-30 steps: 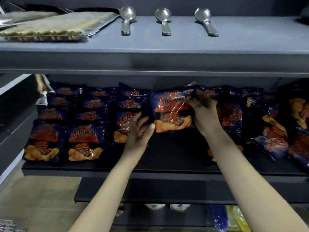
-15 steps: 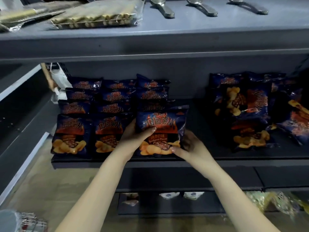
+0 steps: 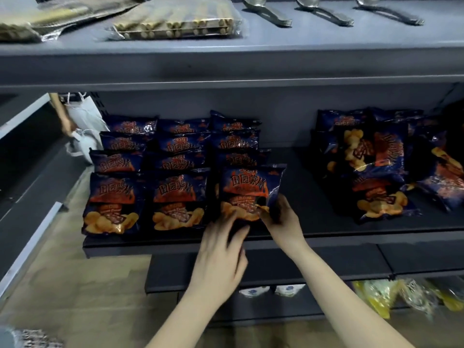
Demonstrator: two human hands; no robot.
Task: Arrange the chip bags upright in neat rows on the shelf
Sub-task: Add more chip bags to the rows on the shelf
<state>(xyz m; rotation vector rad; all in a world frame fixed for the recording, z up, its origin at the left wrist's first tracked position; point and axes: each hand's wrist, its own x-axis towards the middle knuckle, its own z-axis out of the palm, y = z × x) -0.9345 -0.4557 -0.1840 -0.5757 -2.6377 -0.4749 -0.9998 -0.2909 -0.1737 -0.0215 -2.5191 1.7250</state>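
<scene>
Dark blue chip bags with orange print stand upright in three rows (image 3: 160,172) on the left of the black shelf (image 3: 351,237). The front chip bag (image 3: 248,192) of the third row stands near the shelf's front edge. My right hand (image 3: 283,224) grips its lower right corner. My left hand (image 3: 223,249) is just below the bag, blurred, with spread fingertips at its bottom left edge. A jumbled pile of chip bags (image 3: 376,172) lies tilted and flat on the right side of the shelf.
The grey shelf above (image 3: 226,61) carries wafer roll packs (image 3: 175,23) and three metal spoons (image 3: 324,13). Below are yellow snack bags (image 3: 391,295) and white packets (image 3: 271,290). A person's arm with a white bag (image 3: 82,126) is at the far left.
The chip bag came from the right pile to the front of the third row. My left hand slid from the bag's left edge down to its bottom; the view shifted slightly left.
</scene>
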